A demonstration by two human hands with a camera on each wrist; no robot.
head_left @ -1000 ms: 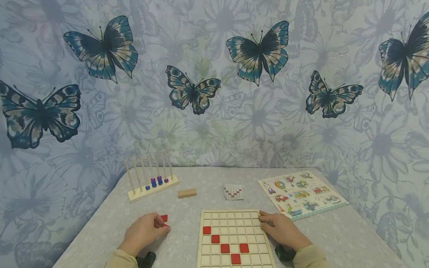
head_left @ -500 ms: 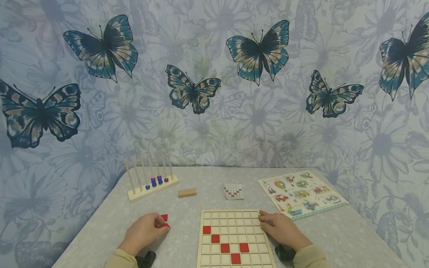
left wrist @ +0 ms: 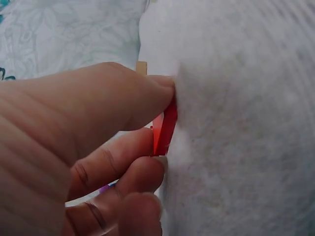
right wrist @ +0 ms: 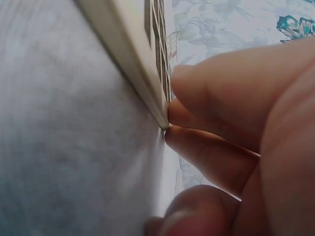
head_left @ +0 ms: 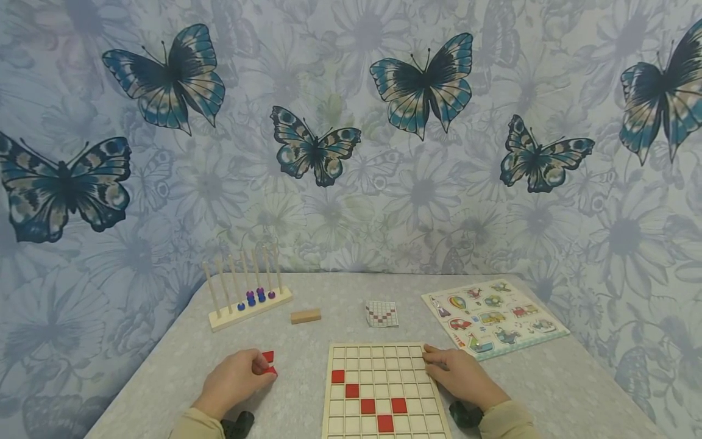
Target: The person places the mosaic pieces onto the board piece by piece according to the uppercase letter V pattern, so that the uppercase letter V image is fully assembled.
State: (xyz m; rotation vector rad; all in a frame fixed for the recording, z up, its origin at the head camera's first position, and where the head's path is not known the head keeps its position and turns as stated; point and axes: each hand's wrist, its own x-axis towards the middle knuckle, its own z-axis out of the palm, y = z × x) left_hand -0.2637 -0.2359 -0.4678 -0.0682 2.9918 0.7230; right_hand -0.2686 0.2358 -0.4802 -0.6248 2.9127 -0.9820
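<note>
On the left of the table in the head view, my left hand [head_left: 233, 379] pinches a red square tile [head_left: 271, 371]. In the left wrist view this tile [left wrist: 170, 125] stands on edge against the cloth, between thumb and fingertips. Just beyond the fingers lies another red tile [head_left: 268, 356], partly covered by the hand. My right hand [head_left: 463, 375] rests at the far right corner of a cream grid board [head_left: 327, 408], its thumb and fingers fairly straight along the edge. Several red tiles [head_left: 352, 391] sit in the board's cells in a slanting line, with one more [head_left: 398, 405] to the right.
Behind the board lies a small pattern card [head_left: 382, 314]. A wooden block [head_left: 305, 316] and a peg stand [head_left: 252, 311] with blue and purple beads stand at the back left. A picture puzzle board [head_left: 496, 318] lies at the back right, near my right hand.
</note>
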